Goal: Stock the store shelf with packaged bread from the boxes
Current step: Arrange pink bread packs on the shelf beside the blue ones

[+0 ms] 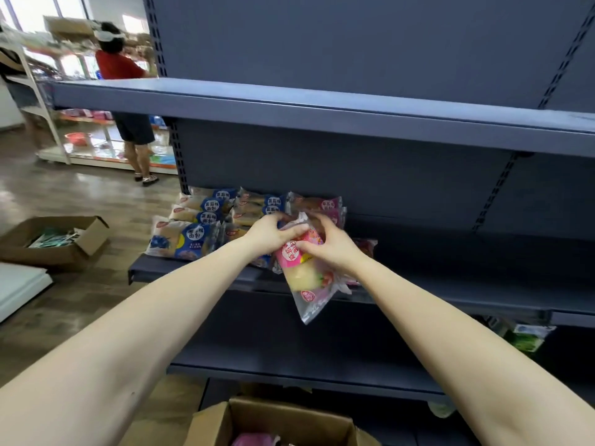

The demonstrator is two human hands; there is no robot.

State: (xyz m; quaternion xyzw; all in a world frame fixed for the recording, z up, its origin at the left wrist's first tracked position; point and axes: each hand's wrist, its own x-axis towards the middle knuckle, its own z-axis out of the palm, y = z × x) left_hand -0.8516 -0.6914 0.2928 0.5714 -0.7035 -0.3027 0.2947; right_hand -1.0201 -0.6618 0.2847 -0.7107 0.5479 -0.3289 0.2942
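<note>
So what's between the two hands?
A pink-labelled clear plastic bread packet, gripped by the left hand and right hand, seen in the head view.

Left of my fingers [283, 231] and lower, a glossy wood-pattern floor [96, 194] reflects daylight. Far up and left of my fingers, bright windows [29, 8] stand behind a white display rack [45, 117].
</note>
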